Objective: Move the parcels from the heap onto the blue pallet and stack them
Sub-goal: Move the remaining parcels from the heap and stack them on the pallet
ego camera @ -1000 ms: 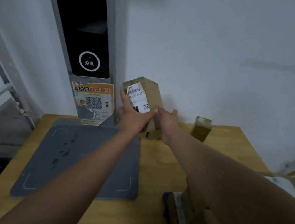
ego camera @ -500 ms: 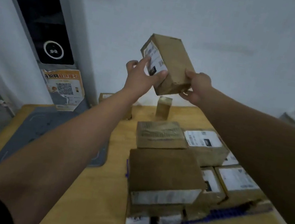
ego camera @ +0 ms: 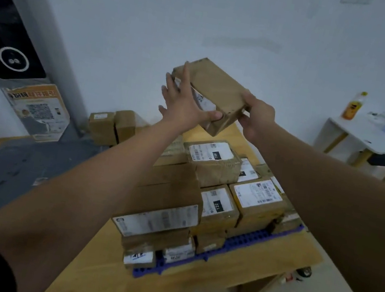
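I hold a brown cardboard parcel [ego camera: 214,91] tilted in the air above the stack. My left hand [ego camera: 183,104] presses its left side with the thumb under its lower edge. My right hand [ego camera: 256,117] grips its right end. Below it, several labelled cardboard parcels [ego camera: 211,164] are stacked on the blue pallet [ego camera: 244,243], which lies on the wooden table [ego camera: 94,269]. Two small parcels [ego camera: 113,126] remain at the table's far edge by the wall.
A grey mat [ego camera: 11,174] covers the table's left part. A tall black kiosk [ego camera: 9,59] with an orange poster [ego camera: 36,112] stands at the back left. A white side table [ego camera: 376,138] with two bottles is at the right.
The parcel has been lifted off the table's far edge and carried right, over the stack. My view has swung right, bringing the pallet into sight.
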